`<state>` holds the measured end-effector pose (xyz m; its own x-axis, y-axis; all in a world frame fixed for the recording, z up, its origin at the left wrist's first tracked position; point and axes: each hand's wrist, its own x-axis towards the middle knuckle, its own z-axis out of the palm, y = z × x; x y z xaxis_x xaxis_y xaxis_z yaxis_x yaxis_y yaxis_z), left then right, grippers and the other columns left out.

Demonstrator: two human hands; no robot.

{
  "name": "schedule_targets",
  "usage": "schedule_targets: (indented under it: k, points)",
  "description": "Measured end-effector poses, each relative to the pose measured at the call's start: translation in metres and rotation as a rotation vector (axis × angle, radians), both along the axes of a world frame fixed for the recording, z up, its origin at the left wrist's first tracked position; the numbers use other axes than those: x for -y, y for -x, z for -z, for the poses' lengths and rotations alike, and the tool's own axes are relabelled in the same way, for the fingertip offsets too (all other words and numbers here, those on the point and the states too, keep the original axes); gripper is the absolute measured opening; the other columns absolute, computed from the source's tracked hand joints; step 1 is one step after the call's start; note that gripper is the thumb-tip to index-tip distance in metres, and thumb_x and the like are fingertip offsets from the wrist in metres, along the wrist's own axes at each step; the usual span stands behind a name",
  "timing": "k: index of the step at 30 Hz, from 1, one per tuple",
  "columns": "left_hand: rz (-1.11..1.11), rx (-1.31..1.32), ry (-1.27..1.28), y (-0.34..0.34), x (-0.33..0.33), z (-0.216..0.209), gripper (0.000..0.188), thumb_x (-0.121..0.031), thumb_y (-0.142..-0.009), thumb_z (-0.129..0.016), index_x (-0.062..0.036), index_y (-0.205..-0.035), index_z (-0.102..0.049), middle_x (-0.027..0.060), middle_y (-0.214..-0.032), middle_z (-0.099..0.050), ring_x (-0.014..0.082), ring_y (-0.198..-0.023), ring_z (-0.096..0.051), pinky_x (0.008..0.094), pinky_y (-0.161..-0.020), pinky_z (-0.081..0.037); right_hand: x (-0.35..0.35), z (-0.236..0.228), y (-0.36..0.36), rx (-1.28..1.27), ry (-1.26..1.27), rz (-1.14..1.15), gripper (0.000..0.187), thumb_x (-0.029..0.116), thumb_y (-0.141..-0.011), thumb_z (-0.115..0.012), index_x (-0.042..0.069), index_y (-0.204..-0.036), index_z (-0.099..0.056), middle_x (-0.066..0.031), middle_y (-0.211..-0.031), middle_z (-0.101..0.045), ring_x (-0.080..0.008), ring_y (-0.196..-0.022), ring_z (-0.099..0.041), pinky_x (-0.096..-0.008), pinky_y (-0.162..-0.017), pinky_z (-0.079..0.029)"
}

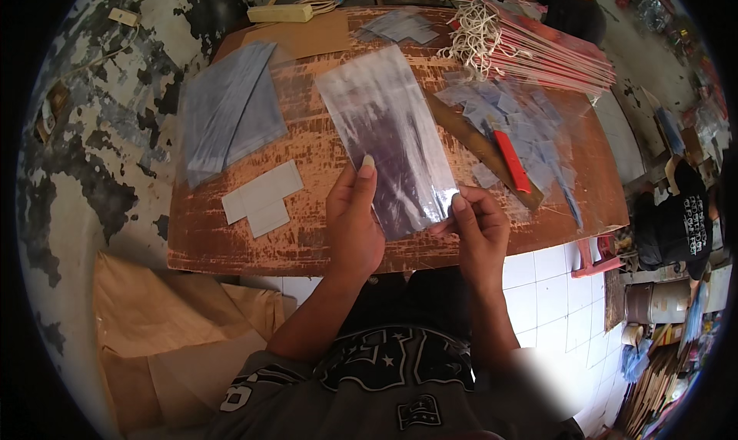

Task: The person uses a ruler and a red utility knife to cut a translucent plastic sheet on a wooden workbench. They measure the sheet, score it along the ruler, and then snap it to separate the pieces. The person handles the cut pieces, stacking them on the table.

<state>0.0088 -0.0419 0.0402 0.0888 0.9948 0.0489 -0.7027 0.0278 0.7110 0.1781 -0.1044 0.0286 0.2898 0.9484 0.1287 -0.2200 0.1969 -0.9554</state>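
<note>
Above the front of the worn wooden table, a clear plastic sleeve (396, 144) is held up between my two hands, tilted with its far end leaning left. My left hand (356, 217) grips its left edge, thumb flat on top. My right hand (478, 221) pinches the lower right corner between thumb and fingers. To the left lie white paper cards (264, 198), partly overlapping. Right of the sleeve, a red box cutter (511, 161) rests on or beside a brown wooden ruler (480, 148), next to many small clear plastic pieces (542, 128).
A stack of clear plastic sheets (231, 109) covers the table's (323, 248) left side. Behind it are a cardboard sheet (300, 38) and a pale block (280, 13). Red bags with white cords (538, 51) fill the far right. Other people (573, 9) are nearby; a pink stool (596, 259) stands right.
</note>
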Motion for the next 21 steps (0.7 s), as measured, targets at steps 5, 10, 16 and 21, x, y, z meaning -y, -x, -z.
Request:
schedule_targets:
  k: [5, 10, 16, 21]
  points:
    - [0.004, -0.01, -0.032, 0.001, -0.001, 0.004, 0.035, -0.02, -0.118, -0.054, 0.0029, -0.143, -0.061, 0.0079, -0.135, -0.071, 0.0121, -0.122, -0.065, 0.0321, -0.108, -0.052, 0.002, 0.001, -0.002, -0.011, 0.017, -0.011, 0.023, 0.013, -0.113, -0.062, -0.007, -0.125, -0.065, -0.0143, -0.095, -0.075, -0.0216, -0.077, -0.079, -0.0315, -0.071, -0.064]
    - [-0.016, -0.038, -0.01, 0.002, -0.002, 0.006, 0.032, -0.02, -0.118, -0.053, 0.0016, -0.14, -0.062, 0.0092, -0.133, -0.072, 0.0149, -0.123, -0.068, 0.0345, -0.107, -0.055, 0.002, 0.001, -0.003, -0.007, 0.032, -0.033, 0.024, 0.012, -0.113, -0.063, -0.007, -0.126, -0.065, -0.0155, -0.099, -0.076, -0.0219, -0.077, -0.079, -0.032, -0.072, -0.065]
    - [-0.027, -0.016, 0.055, 0.002, 0.001, -0.003, 0.029, -0.02, -0.118, -0.055, 0.0001, -0.135, -0.066, 0.0033, -0.125, -0.071, 0.0089, -0.114, -0.065, 0.0278, -0.102, -0.051, 0.003, 0.0, -0.003, -0.016, 0.037, -0.057, 0.024, 0.011, -0.112, -0.065, -0.007, -0.128, -0.064, -0.017, -0.103, -0.076, -0.0228, -0.081, -0.079, -0.0329, -0.074, -0.066]
    - [-0.052, -0.043, 0.048, 0.009, -0.003, 0.015, 0.033, -0.023, -0.117, -0.055, 0.0017, -0.138, -0.063, 0.0089, -0.133, -0.072, 0.0155, -0.121, -0.069, 0.0343, -0.108, -0.054, 0.003, 0.001, -0.003, -0.014, 0.027, -0.074, 0.024, 0.009, -0.111, -0.066, -0.007, -0.128, -0.063, -0.0172, -0.104, -0.076, -0.0234, -0.081, -0.079, -0.0329, -0.074, -0.066]
